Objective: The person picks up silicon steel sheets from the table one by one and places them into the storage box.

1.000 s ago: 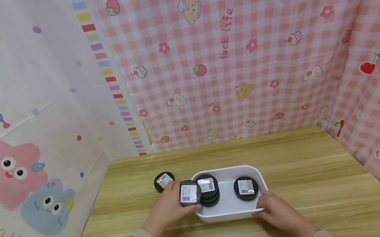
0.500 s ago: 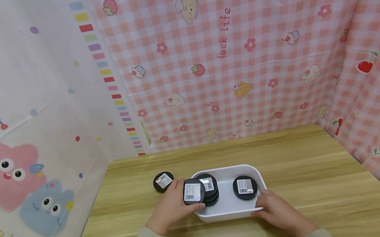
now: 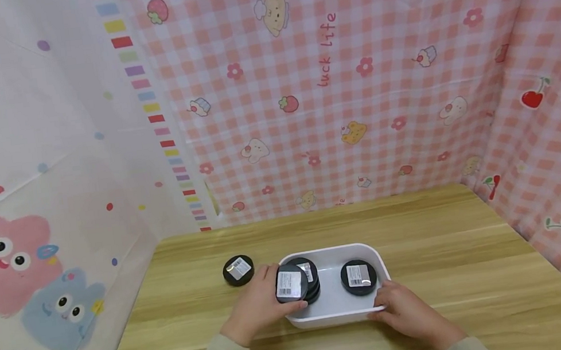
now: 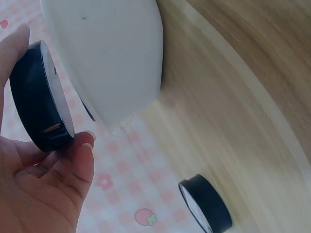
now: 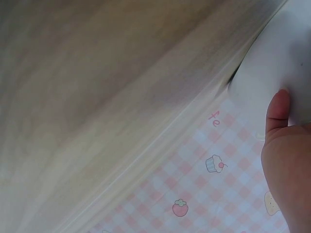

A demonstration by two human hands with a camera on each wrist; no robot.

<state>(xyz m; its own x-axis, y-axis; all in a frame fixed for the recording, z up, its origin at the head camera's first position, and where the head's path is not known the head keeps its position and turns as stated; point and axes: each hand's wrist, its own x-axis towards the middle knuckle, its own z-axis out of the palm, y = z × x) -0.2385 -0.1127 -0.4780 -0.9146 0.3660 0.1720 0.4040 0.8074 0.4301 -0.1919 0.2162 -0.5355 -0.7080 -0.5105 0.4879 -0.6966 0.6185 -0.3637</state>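
A white rectangular bin (image 3: pixel 335 319) with rounded corners stands on the table. My left hand (image 3: pixel 256 305) grips a flat round black container (image 3: pixel 291 283) by its edge, its label facing up, at the bin's left end. It overlaps a stack of similar black containers (image 3: pixel 313 288) inside the bin. In the left wrist view thumb and fingers pinch the black container (image 4: pixel 36 97) from opposite sides, beside the bin's outer wall (image 4: pixel 112 58). My right hand (image 3: pixel 405 311) holds the bin's front right corner; its thumb lies against the wall in the right wrist view.
Another labelled black container (image 3: pixel 358 277) lies in the right half of the bin. One more round black container (image 3: pixel 238 270) rests on the wooden table (image 3: pixel 445 248), left of the bin. Patterned cloths (image 3: pixel 280 169) hang behind and at both sides.
My left hand has carried the held container rightward, from the bin's left edge to over the stack. The right hand keeps its grip on the corner. The head view has shifted slightly.
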